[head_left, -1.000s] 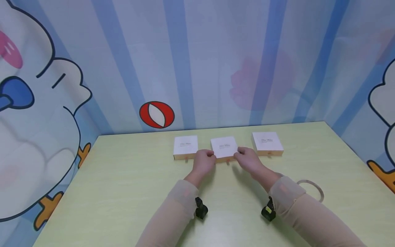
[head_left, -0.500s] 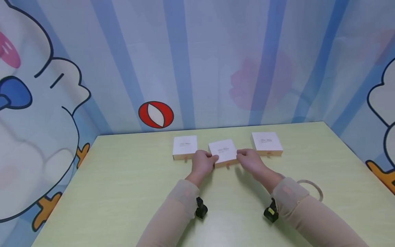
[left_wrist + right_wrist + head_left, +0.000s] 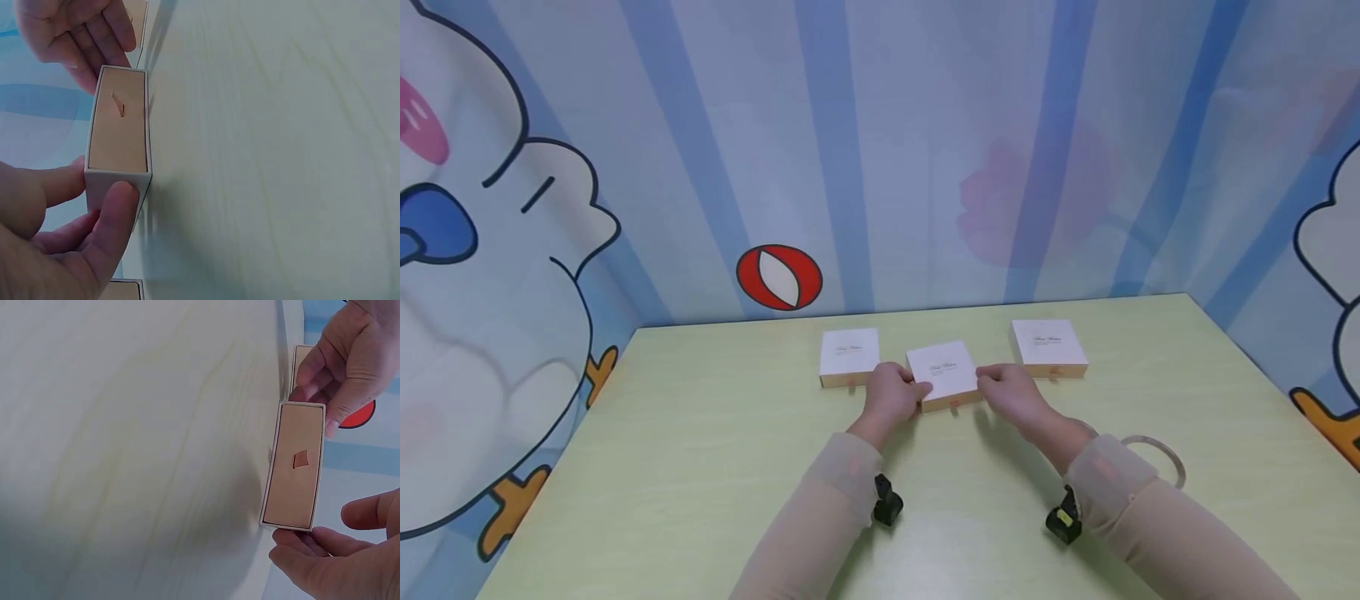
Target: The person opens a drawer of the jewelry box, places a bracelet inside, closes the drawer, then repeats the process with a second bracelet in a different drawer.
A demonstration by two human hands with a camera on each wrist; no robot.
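Note:
A white drawer-style gift box (image 3: 943, 367) with a tan front and a small ribbon tab (image 3: 301, 459) is between my two hands, slightly turned. My left hand (image 3: 891, 396) pinches its left end, with the thumb over the white top edge. At the opposite end, my right hand (image 3: 1015, 400) touches the side with its fingers, while the right thumb (image 3: 365, 512) stands apart from the box in the right wrist view. The drawer front (image 3: 119, 140) sits flush in its sleeve. Whether the box is fully down on the table, I cannot tell.
A similar white box (image 3: 850, 352) lies close to the left, another white box (image 3: 1049, 343) to the right. Behind my right sleeve a pale looped band (image 3: 1165, 454) rests on the pale table (image 3: 700, 467). A printed blue-striped cloth (image 3: 895, 150) rises behind the table.
The middle box has come a little toward me and turned slightly. My left thumb has moved onto its top edge, and the right hand has shifted slightly right. The outer boxes stayed put.

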